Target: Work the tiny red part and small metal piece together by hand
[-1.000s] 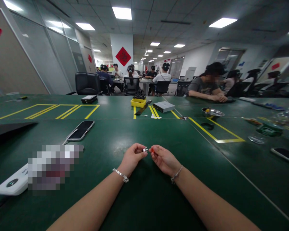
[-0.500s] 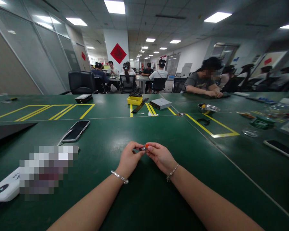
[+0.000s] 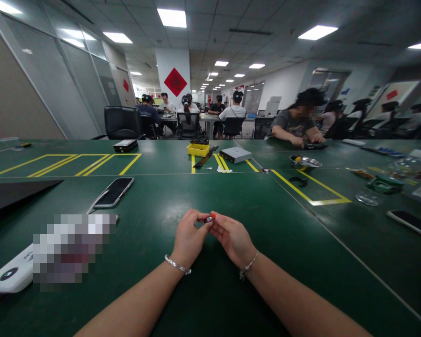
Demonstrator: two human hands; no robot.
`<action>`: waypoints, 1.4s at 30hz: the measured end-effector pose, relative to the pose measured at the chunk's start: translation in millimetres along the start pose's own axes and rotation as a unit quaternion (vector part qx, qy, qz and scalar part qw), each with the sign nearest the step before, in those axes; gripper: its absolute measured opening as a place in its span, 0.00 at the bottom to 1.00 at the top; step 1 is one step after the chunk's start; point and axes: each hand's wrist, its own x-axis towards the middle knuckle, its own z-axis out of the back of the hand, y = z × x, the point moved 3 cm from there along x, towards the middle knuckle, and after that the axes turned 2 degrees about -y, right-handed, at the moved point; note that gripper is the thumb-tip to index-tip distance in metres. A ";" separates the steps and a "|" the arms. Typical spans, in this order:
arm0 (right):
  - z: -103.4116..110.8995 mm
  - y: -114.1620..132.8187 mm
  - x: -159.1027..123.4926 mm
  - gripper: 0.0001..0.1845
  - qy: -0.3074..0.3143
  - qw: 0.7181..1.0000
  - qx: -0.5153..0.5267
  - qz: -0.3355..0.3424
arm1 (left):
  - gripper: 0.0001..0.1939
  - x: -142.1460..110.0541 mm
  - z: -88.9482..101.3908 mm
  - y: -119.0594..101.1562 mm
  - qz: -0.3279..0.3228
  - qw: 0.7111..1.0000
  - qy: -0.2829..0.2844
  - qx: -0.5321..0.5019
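Note:
My left hand pinches a small dark and silvery piece between thumb and forefinger, above the green table. Close against it, my right hand has its fingertips closed on a small orange-red piece. The two pieces touch or nearly touch. Fingers cover most of both, so their exact kind cannot be made out. Each wrist wears a silvery bracelet.
A phone and a white device, partly blurred out, lie to the left. Farther back are a yellow tray, a grey box and a metal bowl. A co-worker sits across at the right.
My fingertips have drawn slightly closer together, and less of the orange-red piece shows. The whole view has shifted a little; across the table, the co-worker's hands have moved.

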 end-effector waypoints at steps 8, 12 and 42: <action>-5.0 0.4 -2.4 0.10 0.008 1.000 0.015 0.010 | 0.04 -2.4 -0.4 -1.7 -0.041 0.997 -0.026 0.065; -6.3 -0.1 -3.2 0.11 0.009 1.000 0.014 0.025 | 0.04 -3.1 -2.0 -3.0 -0.062 0.991 -0.023 0.115; 228.0 184.3 -21.6 0.15 -0.463 0.551 -0.694 -0.003 | 0.17 3.3 -7.1 30.2 -0.077 0.911 0.212 0.346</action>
